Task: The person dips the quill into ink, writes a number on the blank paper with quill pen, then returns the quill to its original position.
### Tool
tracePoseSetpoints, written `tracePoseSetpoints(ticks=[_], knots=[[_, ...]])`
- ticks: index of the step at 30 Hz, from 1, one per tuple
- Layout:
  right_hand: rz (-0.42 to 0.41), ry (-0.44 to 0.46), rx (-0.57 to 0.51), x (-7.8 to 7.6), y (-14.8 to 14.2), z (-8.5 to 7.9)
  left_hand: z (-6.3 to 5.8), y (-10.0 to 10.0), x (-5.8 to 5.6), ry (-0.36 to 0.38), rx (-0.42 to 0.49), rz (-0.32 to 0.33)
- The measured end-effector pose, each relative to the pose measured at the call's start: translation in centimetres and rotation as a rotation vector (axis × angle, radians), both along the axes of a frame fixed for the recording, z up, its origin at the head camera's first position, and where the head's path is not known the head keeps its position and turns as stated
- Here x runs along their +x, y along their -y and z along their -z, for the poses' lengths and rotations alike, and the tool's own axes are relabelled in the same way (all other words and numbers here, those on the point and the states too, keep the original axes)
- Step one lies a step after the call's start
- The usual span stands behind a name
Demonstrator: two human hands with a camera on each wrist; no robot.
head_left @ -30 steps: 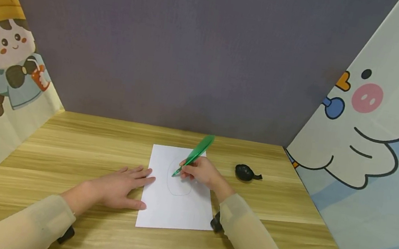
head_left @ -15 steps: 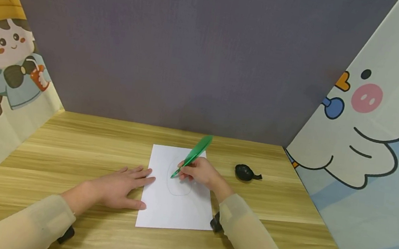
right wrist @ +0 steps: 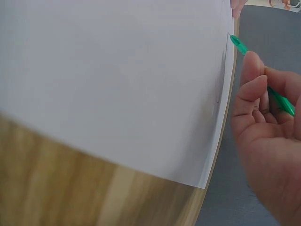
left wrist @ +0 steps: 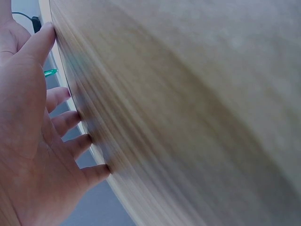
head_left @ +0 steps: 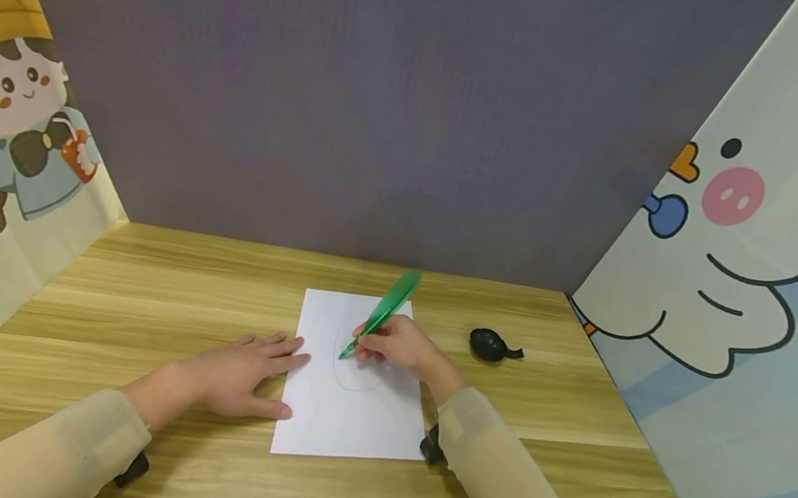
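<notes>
My right hand pinches a green feather-shaped pen near its tip, with the feather end tilted up and to the right. The pen's tip is at the sheet of white paper, inside the left part of a thin drawn oval. In the right wrist view the green pen passes between thumb and fingers, its point at the paper. My left hand lies flat with fingers spread, thumb and fingertips on the paper's left edge. The left wrist view shows that hand from the palm side.
A small black rounded object with a short spout lies on the wooden table to the right of the paper. A grey panel stands behind the table. Cartoon-printed walls rise on both sides.
The pen tip and my right hand have shifted slightly down and to the left across the paper. My left hand, the paper and the black object stay in place.
</notes>
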State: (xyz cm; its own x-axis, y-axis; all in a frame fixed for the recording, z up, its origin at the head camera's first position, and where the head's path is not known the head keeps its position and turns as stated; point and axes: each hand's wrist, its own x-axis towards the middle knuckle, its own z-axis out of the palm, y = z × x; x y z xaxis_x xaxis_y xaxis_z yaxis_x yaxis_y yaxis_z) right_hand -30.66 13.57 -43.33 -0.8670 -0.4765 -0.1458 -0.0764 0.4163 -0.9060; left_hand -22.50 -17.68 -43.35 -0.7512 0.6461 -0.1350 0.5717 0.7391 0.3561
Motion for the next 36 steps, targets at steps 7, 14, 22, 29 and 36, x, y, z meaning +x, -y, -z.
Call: tracePoseSetpoints(ticks=[7, 14, 22, 29, 36], knots=[[-0.005, 0.006, 0.012, 0.09, 0.13, -0.01, -0.03, 0.04, 0.03, -0.007, -0.002, 0.005], [-0.017, 0.003, 0.02, 0.08, 0.17, 0.09, -0.12, 0.01, 0.05, -0.002, -0.002, 0.003], [-0.03, 0.006, 0.013, 0.03, 0.24, 0.09, -0.13, 0.01, 0.04, -0.001, -0.001, 0.008], [-0.033, 0.005, 0.016, 0.18, 0.29, 0.01, -0.17, 0.01, 0.08, -0.005, -0.002, 0.008], [-0.035, -0.006, 0.02, 0.26, 0.33, -0.04, -0.12, 0.0, 0.09, -0.007, 0.001, 0.008]])
